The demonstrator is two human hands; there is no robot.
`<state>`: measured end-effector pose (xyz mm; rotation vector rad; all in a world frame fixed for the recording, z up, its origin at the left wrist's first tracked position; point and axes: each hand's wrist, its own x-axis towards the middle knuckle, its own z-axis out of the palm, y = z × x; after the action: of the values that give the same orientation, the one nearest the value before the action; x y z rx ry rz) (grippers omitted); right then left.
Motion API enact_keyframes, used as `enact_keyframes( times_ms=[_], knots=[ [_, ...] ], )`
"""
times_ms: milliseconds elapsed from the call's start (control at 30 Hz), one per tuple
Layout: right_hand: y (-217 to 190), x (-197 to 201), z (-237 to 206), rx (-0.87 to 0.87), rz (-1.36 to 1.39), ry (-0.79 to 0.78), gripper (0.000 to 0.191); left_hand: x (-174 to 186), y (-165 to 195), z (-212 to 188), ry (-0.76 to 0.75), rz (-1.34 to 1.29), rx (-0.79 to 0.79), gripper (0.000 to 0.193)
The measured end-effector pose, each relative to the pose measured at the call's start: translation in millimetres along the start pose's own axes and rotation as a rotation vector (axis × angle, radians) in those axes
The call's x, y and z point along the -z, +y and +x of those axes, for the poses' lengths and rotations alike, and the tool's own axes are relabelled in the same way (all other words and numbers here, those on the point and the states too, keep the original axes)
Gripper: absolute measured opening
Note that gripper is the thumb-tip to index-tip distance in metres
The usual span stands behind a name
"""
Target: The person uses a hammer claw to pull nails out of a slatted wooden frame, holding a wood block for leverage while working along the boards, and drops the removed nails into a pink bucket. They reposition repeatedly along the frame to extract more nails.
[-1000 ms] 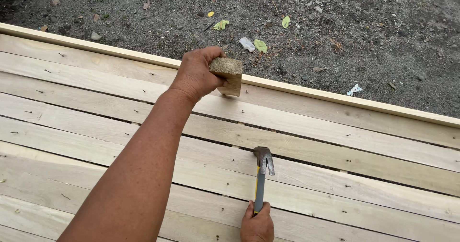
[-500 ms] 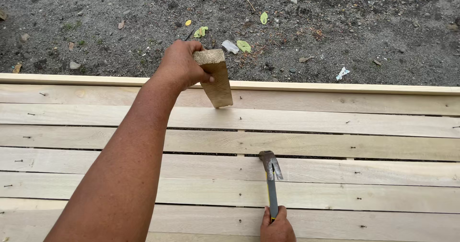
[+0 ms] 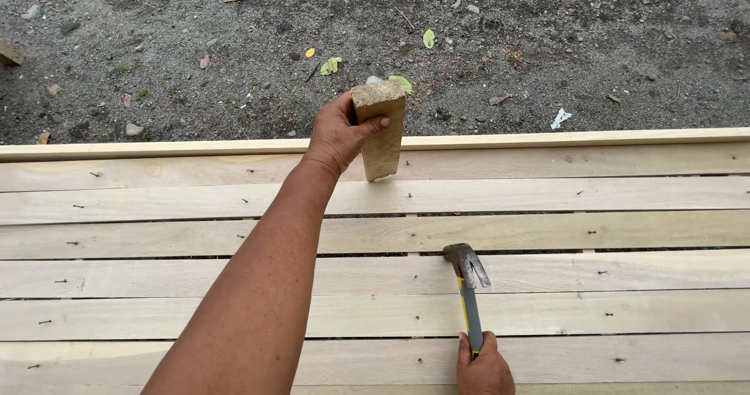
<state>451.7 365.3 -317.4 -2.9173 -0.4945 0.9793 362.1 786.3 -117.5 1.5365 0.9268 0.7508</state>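
Here, my left hand (image 3: 337, 133) grasps a short, pale, rectangular wooden block (image 3: 380, 129) upright; my right hand (image 3: 484, 368) grips a yellow-handled steel claw hammer (image 3: 467, 282) resting on the pale nailed plank surface (image 3: 625, 231).

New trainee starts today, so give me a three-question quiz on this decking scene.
1. True or false: the left hand grips a wooden block standing upright on a plank.
2. What does the right hand hold? A) a saw B) a hammer C) a drill
3. Fill in: beyond the boards lies bare ground with scattered ______ and stones.

Key
1. True; its lower end meets the plank.
2. B; the head rests on the boards.
3. Leaves.
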Motion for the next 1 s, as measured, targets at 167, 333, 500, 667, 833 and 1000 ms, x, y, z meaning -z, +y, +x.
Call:
enact_keyframes(
  times_ms=[167,333,500,667,833,1000],
  knots=[
    [-8.7,44.5,-10.9,0.151,0.261,0.057,0.049,23.6,-19.4,-3.1,0.076,-0.155,-0.016,0.047],
    [-77.0,139.0,-37.5,0.077,0.709,-0.208,0.048,27.9,-28.0,-14.9,0.068,-0.207,-0.079,0.048],
    [-153.7,229.8,-77.2,0.554,0.875,-0.070,0.047,-1.3,-3.5,-16.6,-0.051,-0.017,0.030,0.041],
    [-167.3,270.9,-85.7,0.713,0.785,0.091,0.045,-20.5,19.2,-17.0,-0.107,0.060,0.088,0.040],
    [-149.4,251.3,-54.1,0.449,0.663,0.052,0.044,-17.2,25.6,-18.1,-0.144,0.103,0.058,0.043],
    [-146.4,199.5,-19.5,0.274,0.508,-0.033,0.046,-23.1,26.1,-15.0,-0.083,0.215,0.063,0.044]
  ],
)
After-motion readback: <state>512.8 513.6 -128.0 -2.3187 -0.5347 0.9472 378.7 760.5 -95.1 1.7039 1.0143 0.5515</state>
